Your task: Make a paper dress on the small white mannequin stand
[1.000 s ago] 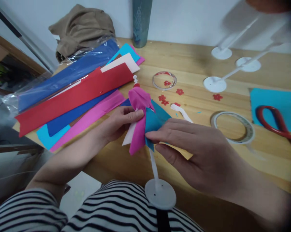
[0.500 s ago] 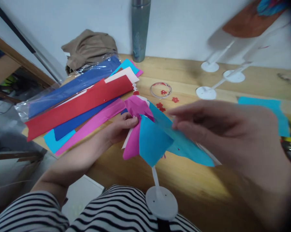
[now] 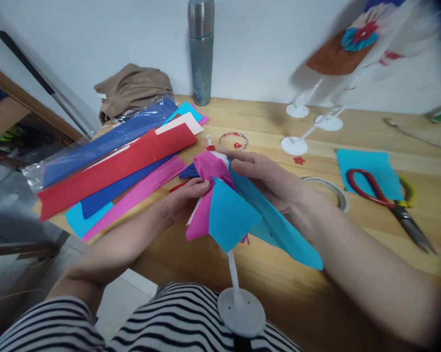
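Between my hands stands a figure on a white stand (image 3: 241,310), dressed in magenta crepe paper (image 3: 213,166) and a light blue crepe paper piece (image 3: 235,212). My left hand (image 3: 186,198) pinches the gathered paper at the figure's middle, thumb in front, other fingers partly hidden behind. My right hand (image 3: 264,181) is at the figure's upper right side, its fingers against the top of the blue paper. A long blue flap (image 3: 294,244) hangs down from there past my right wrist.
Crepe paper strips (image 3: 118,171) lie piled at the left. Scissors (image 3: 392,205) rest on a blue paper piece (image 3: 363,161) at the right, near a tape roll (image 3: 343,198). A flask (image 3: 201,63) and white stands (image 3: 294,145) stand behind, with a clear ring (image 3: 234,141) nearer.
My right hand has moved left and inward, onto the upper part of the blue paper beside the figure. My left hand keeps its hold. The view has shifted, showing more of the right side.
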Tool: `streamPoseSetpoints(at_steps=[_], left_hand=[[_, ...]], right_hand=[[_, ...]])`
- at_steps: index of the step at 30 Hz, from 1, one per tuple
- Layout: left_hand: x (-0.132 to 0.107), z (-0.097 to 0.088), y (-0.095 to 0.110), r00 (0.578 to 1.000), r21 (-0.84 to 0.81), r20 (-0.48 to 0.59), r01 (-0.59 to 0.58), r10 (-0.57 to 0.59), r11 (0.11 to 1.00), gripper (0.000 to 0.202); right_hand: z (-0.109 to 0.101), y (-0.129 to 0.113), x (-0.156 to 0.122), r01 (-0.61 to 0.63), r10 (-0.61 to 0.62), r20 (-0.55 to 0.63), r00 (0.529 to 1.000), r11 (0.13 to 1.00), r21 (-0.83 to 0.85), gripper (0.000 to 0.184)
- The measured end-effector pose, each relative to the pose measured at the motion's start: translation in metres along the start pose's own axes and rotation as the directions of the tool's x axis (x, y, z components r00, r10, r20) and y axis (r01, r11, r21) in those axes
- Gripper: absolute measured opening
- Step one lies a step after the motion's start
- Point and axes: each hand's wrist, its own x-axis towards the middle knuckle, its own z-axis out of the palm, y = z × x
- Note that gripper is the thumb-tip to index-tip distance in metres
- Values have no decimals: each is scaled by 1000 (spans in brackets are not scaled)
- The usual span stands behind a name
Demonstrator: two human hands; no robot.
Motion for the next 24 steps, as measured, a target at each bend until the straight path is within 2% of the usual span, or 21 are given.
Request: streamPoseSetpoints(at_steps=[1, 3, 7, 10, 12, 14, 17, 20, 24], left_hand=[[0, 1, 0, 1000, -2, -1, 22, -22, 1000, 43], [0, 4, -1, 998, -15, -2, 61, -61, 998, 37], [0, 7, 3, 994, -63, -5, 111, -111, 992, 37], [-2, 7, 10, 990, -71, -94, 101, -107, 992, 48], [-6, 8, 15, 980, -35, -185, 65, -70, 997, 53], [-12, 12, 19, 974, 29, -226, 32, -25, 999, 55], [-20, 22, 25, 978, 127, -210, 44, -16, 991, 50], [-22, 29, 28, 979, 136, -197, 78, -51, 988, 49], [-18, 29, 28, 976, 149, -212, 85, -53, 985, 47]], right_hand=[[-2, 2, 0, -64, 61, 32, 998, 993, 95, 22], [-5, 7, -1, -227, 184, 162, 970, 923, 312, 19], [-8, 10, -1, -246, 220, 110, 969, 886, 393, 18], [-7, 10, -1, -237, 228, 67, 971, 908, 345, 25], [-7, 11, -1, -214, 218, 18, 976, 933, 289, 28], [-7, 12, 0, -183, 197, -57, 979, 964, 194, 29], [-6, 12, 1, -157, 154, -179, 972, 988, -2, 31], [-3, 9, 1, -175, 125, -277, 953, 971, -163, 38], [2, 8, 1, -173, 94, -321, 942, 959, -225, 40]])
